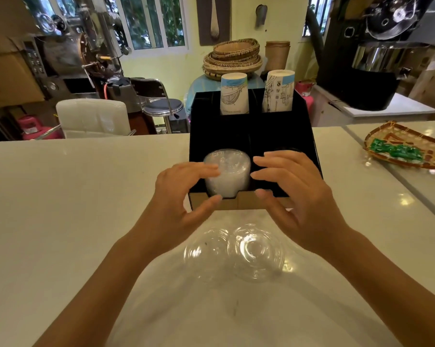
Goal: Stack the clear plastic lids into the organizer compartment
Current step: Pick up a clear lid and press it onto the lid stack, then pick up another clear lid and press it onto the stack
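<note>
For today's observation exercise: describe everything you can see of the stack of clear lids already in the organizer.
The stack of clear lids stands upright in the front left compartment of the black organizer, rising above its low cardboard-coloured front edge. Many thin, nested plastic lids make it look cloudy white. Its top is round and ridged. The left hand has fingertips on its left side; the right hand hovers just to its right, contact unclear.

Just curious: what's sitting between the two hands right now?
In the head view, a stack of clear lids stands in the organizer's front left compartment, between the left hand and right hand.
</note>
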